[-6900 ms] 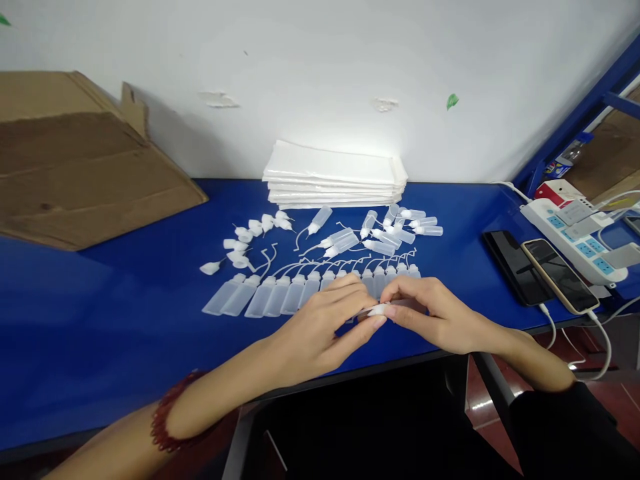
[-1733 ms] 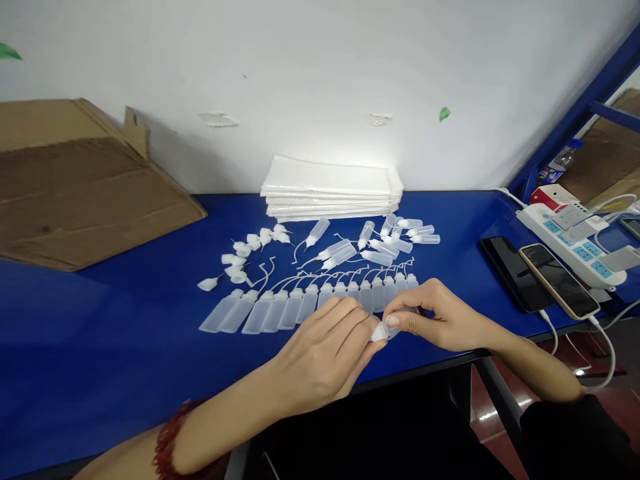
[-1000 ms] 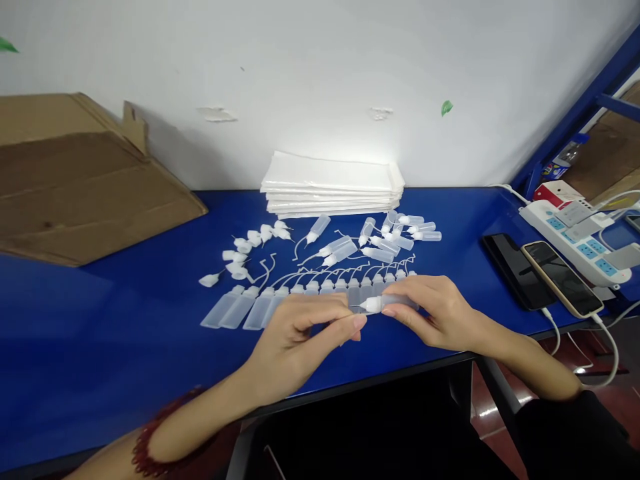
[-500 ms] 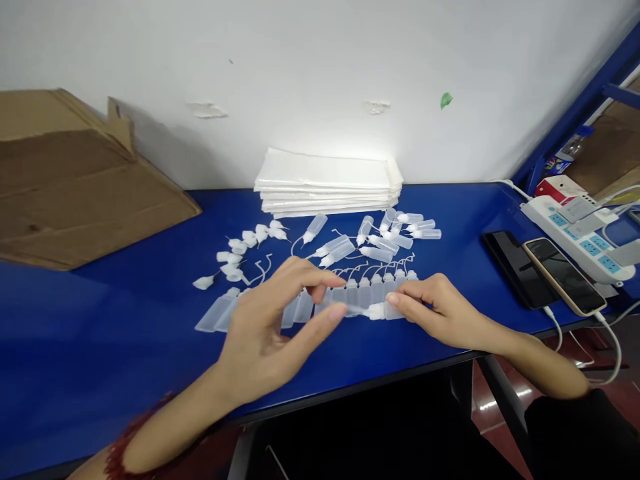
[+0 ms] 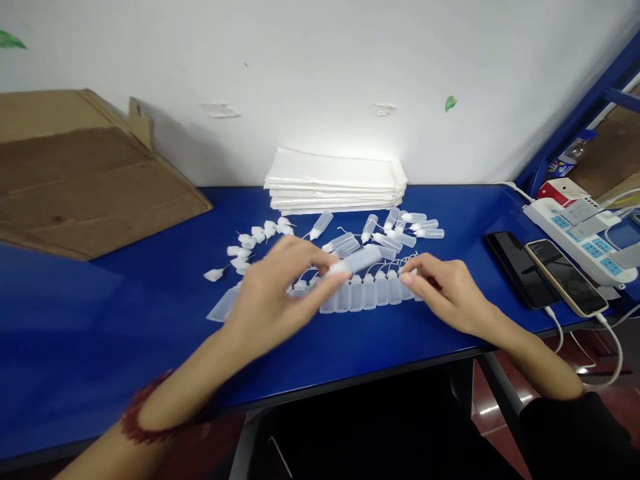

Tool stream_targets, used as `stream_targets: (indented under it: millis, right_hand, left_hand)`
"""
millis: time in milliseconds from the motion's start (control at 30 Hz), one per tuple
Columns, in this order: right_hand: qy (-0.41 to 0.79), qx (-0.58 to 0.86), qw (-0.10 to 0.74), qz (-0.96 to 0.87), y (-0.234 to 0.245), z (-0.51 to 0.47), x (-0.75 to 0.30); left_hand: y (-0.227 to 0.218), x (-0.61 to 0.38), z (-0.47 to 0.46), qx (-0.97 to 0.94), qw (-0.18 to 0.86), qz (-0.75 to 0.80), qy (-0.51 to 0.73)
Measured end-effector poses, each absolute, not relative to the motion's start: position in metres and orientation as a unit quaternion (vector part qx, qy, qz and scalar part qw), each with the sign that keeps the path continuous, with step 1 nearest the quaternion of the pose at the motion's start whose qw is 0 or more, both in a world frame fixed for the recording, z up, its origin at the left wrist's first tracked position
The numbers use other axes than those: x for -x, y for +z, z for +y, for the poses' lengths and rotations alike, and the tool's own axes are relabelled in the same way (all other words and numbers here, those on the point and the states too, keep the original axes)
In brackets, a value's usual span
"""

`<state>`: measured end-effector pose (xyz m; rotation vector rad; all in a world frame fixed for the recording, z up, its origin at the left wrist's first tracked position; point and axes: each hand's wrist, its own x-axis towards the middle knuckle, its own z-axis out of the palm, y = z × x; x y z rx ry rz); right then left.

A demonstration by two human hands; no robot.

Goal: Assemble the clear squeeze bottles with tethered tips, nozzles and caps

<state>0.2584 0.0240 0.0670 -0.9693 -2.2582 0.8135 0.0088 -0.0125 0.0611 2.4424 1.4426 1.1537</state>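
Observation:
My left hand point(image 5: 273, 297), blurred by motion, pinches a small translucent dropper bottle with a white cap point(image 5: 356, 259) by its cap end, lifted above a row of like bottles point(image 5: 350, 293) lying side by side on the blue table point(image 5: 100, 320). My right hand point(image 5: 443, 290) is at the right end of that row, fingers curled with the tips on the last bottle point(image 5: 415, 293). Beyond the row lie loose capped bottles point(image 5: 405, 230) and loose white caps point(image 5: 250, 240).
A stack of white sheets point(image 5: 335, 180) lies against the wall. A cardboard box point(image 5: 75, 180) stands at the left. Two phones point(image 5: 543, 267) and a white power strip point(image 5: 580, 240) with cables lie at the right. The table's front edge is near my wrists.
The capped bottle has passed from my right hand to my left, which lifted it back over the row. My right hand has moved onto the row's right end.

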Motion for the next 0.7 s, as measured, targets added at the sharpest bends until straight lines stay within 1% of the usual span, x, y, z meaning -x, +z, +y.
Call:
stream_targets:
  millis: [67, 133, 200, 267, 400, 467, 567, 633, 700]
  right_hand:
    - [0.279, 0.381, 0.295, -0.831, 0.068, 0.026, -0.262]
    - [0.266, 0.390, 0.308, -0.826, 0.069, 0.028, -0.265]
    - [0.258, 0.400, 0.300, -0.827, 0.070, 0.029, -0.266]
    - [0.246, 0.418, 0.265, -0.834, 0.069, 0.031, -0.266]
    - [0.172, 0.480, 0.142, -0.848, 0.070, 0.035, -0.265]
    - [0.137, 0.493, 0.091, -0.854, 0.071, 0.036, -0.265]
    - [0.113, 0.496, 0.036, -0.860, 0.073, 0.038, -0.266]
    - [0.103, 0.500, 0.008, -0.860, 0.074, 0.039, -0.266]
    - [0.099, 0.500, -0.009, -0.860, 0.073, 0.040, -0.266]
  left_hand:
    - [0.054, 0.004, 0.005, -0.746, -0.040, 0.562, 0.354]
    - [0.044, 0.015, 0.023, -0.735, -0.057, 0.591, 0.329]
    - [0.032, 0.021, 0.040, -0.729, -0.065, 0.607, 0.310]
    - [0.023, 0.023, 0.051, -0.726, -0.083, 0.623, 0.281]
    - [0.021, 0.027, 0.058, -0.732, -0.084, 0.624, 0.262]
    - [0.030, 0.035, 0.055, -0.730, -0.072, 0.633, 0.247]
    - [0.052, 0.055, 0.045, -0.733, -0.053, 0.647, 0.204]
    - [0.067, 0.073, 0.035, -0.732, -0.043, 0.654, 0.183]
    - [0.078, 0.092, 0.026, -0.712, 0.004, 0.689, 0.134]
